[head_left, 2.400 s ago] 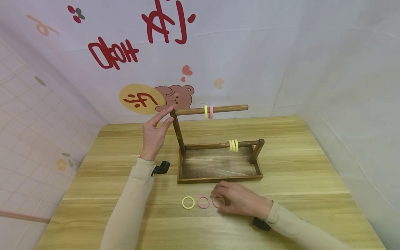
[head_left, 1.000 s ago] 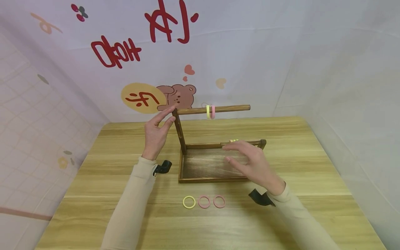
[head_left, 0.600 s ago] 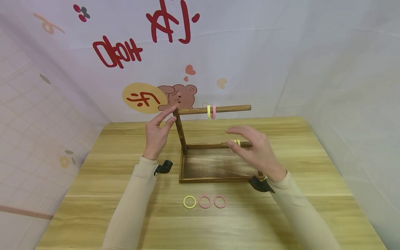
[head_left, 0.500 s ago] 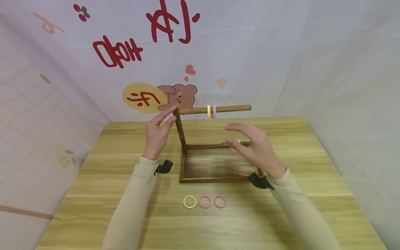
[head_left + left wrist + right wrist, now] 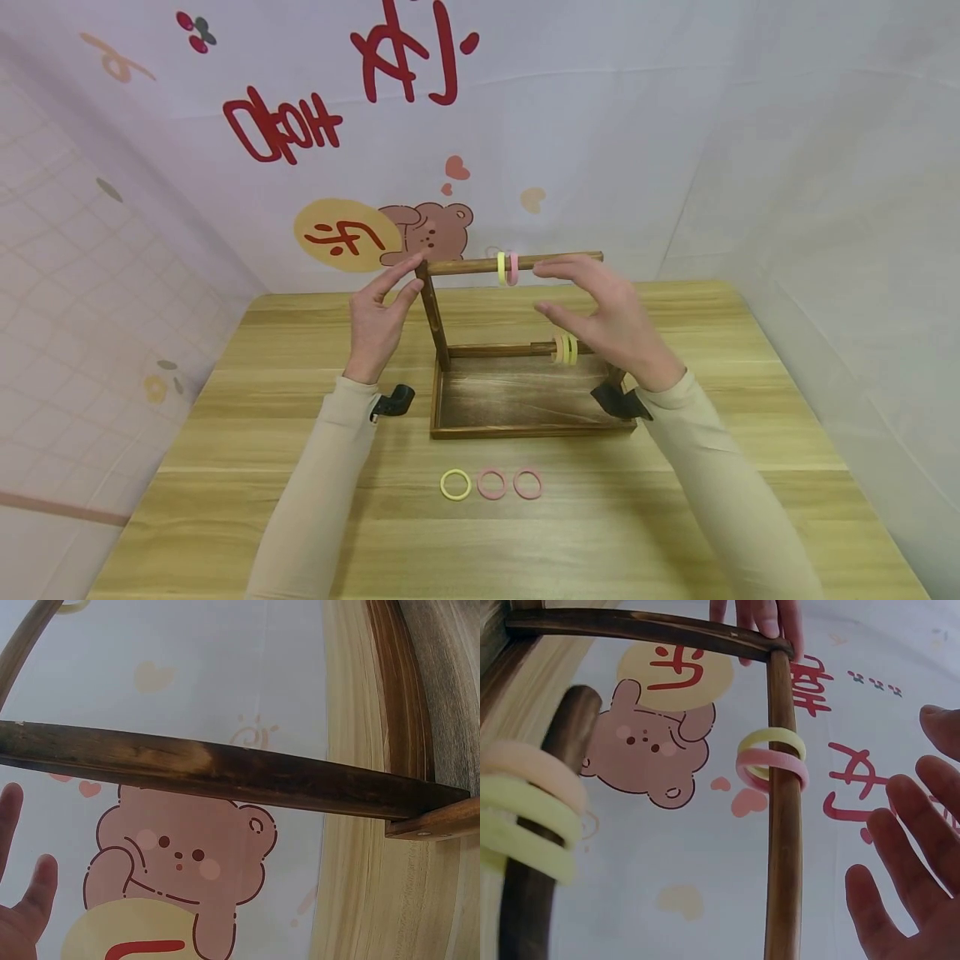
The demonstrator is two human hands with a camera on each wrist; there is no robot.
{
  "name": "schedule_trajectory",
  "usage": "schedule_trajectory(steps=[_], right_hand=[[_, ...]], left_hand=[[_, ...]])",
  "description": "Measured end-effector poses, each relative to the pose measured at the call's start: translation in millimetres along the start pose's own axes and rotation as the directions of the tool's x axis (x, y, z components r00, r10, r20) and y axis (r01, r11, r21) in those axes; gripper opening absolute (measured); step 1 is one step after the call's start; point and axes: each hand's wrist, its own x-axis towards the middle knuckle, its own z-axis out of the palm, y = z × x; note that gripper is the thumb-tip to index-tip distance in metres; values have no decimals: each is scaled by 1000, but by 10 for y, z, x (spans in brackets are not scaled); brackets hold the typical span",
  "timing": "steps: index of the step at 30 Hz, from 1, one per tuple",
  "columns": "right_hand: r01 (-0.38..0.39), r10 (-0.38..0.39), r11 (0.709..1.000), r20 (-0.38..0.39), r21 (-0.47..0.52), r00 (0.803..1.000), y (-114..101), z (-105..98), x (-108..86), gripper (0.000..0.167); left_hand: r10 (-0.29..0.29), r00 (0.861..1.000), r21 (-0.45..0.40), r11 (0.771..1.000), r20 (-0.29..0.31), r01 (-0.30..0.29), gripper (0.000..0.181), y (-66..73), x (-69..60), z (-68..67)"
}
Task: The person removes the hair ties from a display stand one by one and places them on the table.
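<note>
Right grip (image 5: 611, 321) loosely curved, thumb and fingers well apart, nothing held. Just beyond its fingertips, toward the left grip (image 5: 375, 325): a yellow ring (image 5: 501, 269) and a pink ring (image 5: 513, 269), both hung around the upper rod (image 5: 461, 267). Long axis of that rod running sideways between the two grips, with the right grip nearer the rings. Below the right thumb, around the lower rod (image 5: 543, 347): three more rings (image 5: 573, 350), one peach, two yellow. Nearer the body than either grip, flat on the counter (image 5: 570, 533): three loose rings (image 5: 492, 497). Left fingers extended, tips touching the top of the upright post (image 5: 435, 321). Compared with half a second ago: right grip higher, lower rings less covered; left grip and loose rings unchanged.
</note>
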Motion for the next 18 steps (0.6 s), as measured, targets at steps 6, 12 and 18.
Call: schedule_trajectory(steps=[6, 12, 18], right_hand=[[-41, 41, 999, 41, -21, 998, 41, -31, 113, 45], [-87, 92, 995, 99, -56, 991, 98, -54, 188, 45], [-156, 181, 978, 193, -137, 964, 134, -75, 274, 48]], left_hand=[[8, 1000, -8, 1000, 0, -8, 34, -2, 5, -2], [10, 1000, -3, 1000, 4, -10, 33, 0, -1, -6], [0, 1000, -7, 1000, 5, 0, 34, -7, -3, -4]])
